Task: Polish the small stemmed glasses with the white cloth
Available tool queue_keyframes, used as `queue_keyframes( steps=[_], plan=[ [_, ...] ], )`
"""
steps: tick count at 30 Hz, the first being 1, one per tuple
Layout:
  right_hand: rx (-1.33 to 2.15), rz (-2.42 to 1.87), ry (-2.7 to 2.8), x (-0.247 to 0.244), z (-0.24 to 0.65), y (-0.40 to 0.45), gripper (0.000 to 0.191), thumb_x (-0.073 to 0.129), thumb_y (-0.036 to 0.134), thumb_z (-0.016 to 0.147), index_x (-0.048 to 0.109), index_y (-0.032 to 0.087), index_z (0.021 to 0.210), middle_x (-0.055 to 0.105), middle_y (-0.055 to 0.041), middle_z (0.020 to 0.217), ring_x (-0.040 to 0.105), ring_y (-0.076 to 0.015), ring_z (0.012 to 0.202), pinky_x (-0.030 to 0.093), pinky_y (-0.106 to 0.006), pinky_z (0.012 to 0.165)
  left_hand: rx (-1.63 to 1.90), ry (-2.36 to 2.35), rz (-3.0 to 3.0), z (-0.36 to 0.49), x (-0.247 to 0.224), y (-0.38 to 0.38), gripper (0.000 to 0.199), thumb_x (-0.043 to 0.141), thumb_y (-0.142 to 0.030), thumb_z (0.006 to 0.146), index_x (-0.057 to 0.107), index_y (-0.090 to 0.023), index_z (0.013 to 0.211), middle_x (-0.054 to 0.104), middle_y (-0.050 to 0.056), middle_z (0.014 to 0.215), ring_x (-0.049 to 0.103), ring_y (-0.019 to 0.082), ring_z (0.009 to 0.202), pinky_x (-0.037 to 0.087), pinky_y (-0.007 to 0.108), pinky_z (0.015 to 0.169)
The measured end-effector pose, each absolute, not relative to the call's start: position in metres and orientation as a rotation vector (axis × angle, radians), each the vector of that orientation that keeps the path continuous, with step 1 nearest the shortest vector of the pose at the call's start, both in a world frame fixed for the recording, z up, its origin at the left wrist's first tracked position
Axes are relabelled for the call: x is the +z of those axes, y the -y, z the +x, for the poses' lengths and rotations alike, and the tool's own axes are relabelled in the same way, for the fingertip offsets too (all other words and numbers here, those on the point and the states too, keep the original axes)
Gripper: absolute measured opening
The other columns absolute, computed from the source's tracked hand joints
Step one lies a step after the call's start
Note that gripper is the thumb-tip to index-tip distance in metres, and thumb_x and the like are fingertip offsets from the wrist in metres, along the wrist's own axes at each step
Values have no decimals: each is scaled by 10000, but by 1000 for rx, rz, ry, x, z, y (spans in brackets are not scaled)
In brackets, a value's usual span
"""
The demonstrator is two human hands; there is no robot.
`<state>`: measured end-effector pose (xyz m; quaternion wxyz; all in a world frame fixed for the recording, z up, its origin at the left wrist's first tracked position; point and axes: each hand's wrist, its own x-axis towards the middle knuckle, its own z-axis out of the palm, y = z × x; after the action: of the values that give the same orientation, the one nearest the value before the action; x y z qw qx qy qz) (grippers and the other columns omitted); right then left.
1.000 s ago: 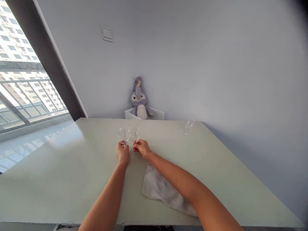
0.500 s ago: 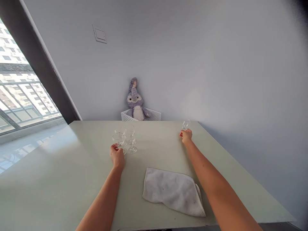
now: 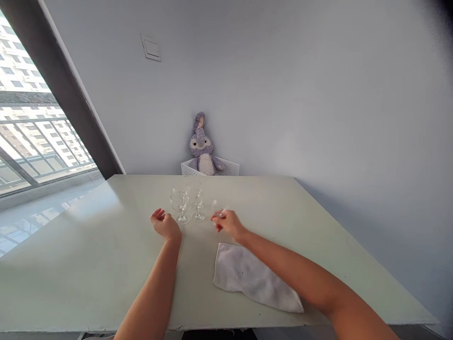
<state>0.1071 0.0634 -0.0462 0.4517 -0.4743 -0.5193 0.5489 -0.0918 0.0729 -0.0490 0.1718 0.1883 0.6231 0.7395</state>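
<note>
Glass, clear and stemmed: the piece (image 3: 214,205) is blurred, pinched in the right hand (image 3: 229,224) above the table (image 3: 116,264), just right of the upright stemware (image 3: 178,201). Left hand (image 3: 166,226) beside that cluster, fingers loosely curled, holding nothing. Probably light, stiff, slick and fragile; best gripped by the stem, gently, rim kept off its neighbours. Pale cloth (image 3: 247,278) lies nearer, partly under the right forearm (image 3: 293,274).

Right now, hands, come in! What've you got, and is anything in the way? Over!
Left hand open, empty. Right hand gripping a blurred glass. Possible obstacle: clustered glasses between the hands; cloth partly under right forearm.
</note>
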Motion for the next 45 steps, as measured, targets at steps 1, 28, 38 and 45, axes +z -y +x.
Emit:
queue_keyframes(
  steps=[1,28,38,45],
  plan=[
    [1445,-1111,1328,-48,89,-54,249,654,258,639,629,144,859,603,3,603,512,-88,443,445,-217,425,2115,-1762,521,-93,-48,-73,369,468,-91,594,479,-212,942,497,-8,886,452,83,699,373,239,654],
    [558,-704,2679,-23,213,46,343,403,301,874,539,244,1183,556,-67,1201,441,-198,1164,312,-388,992,2125,-1653,454,-94,-46,-74,332,449,-96,590,431,-207,903,443,-17,830,442,80,687,370,234,665],
    [501,-719,2867,-49,193,-6,563,336,427,890,223,187,1386,230,-53,1438,132,-172,1334,95,-352,1095,2169,-1586,380,-93,-40,-70,342,456,-84,564,456,-203,884,477,-20,832,433,70,653,363,238,650],
    [290,-1131,2674,-62,189,-137,527,371,429,870,383,152,1318,336,-63,1392,264,-175,1295,181,-313,1069,2174,-1574,348,-99,-47,-75,345,471,-87,536,469,-198,864,492,-29,800,428,63,600,338,224,584]
  ],
)
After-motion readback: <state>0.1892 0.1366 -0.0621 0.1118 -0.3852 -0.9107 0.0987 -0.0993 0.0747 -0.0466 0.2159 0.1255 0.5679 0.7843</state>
